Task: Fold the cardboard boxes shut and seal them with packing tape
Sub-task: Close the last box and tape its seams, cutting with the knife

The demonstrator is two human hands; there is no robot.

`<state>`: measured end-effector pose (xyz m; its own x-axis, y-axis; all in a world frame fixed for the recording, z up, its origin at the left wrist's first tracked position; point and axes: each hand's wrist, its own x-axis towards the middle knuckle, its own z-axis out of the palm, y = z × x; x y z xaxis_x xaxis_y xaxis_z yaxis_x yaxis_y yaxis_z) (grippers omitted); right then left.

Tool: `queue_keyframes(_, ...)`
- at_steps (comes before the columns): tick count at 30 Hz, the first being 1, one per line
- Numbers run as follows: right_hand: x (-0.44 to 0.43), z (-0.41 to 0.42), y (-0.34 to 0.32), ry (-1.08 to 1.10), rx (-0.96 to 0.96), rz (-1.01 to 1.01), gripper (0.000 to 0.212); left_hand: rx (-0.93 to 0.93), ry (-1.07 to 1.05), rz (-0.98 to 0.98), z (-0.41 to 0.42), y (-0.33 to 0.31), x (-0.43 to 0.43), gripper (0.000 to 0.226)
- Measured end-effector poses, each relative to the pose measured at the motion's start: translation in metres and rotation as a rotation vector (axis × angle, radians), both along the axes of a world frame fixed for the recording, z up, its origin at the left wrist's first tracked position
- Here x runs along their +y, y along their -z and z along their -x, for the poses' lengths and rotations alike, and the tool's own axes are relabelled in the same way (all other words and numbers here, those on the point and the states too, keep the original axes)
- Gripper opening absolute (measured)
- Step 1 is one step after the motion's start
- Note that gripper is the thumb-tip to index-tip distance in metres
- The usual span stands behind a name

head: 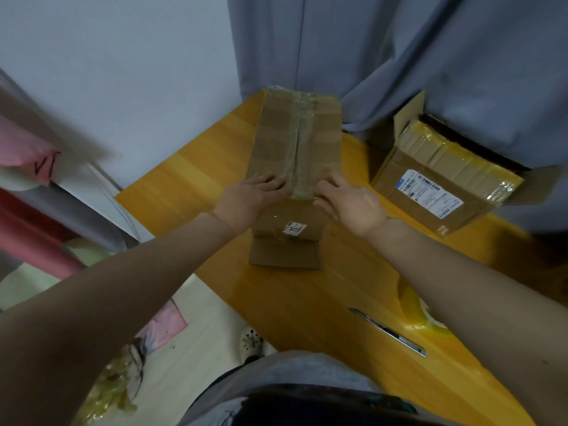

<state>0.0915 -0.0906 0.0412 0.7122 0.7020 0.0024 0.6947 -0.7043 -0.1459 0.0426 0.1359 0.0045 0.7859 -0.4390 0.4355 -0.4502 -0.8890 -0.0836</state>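
Left hand [255, 195] and right hand [347, 201], fingers flat, smooth tape [299, 130] onto the box [270, 139]; next, likely the open box [442, 179] at the table's right edge.

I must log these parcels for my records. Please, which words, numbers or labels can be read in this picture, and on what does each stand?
"34": on the small white sticker on the near face of the middle box; its other print is blurred.
Shipping label on the right box: barcodes and print, too small to read.
Small red sticker at that box's lower corner: unreadable.
Dark marks on the pink sheet: blurred.
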Motion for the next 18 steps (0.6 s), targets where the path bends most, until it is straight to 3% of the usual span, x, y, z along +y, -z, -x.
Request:
queue_keyframes(6, 0.024, 0.01, -0.005, 0.208, 0.001, 0.043, 0.036, 0.25, -0.208, -0.037, 0.007, -0.006, -0.028, 0.037)
queue_keyframes(11, 0.002, 0.003, -0.004, 0.041, 0.064, -0.035, 0.023, 0.343, -0.163, -0.047, 0.004, -0.017, -0.018, 0.04)
queue_keyframes(14, -0.007, 0.005, 0.002, 0.003, 0.103, -0.1, 0.02, 0.396, -0.098, 0.2, 0.008, -0.016, -0.009, 0.038)
queue_keyframes(18, 0.003, 0.012, -0.002, 0.102, 0.092, -0.053, 0.023, 0.48, -0.194, 0.241, 0.011, -0.021, -0.02, 0.035)
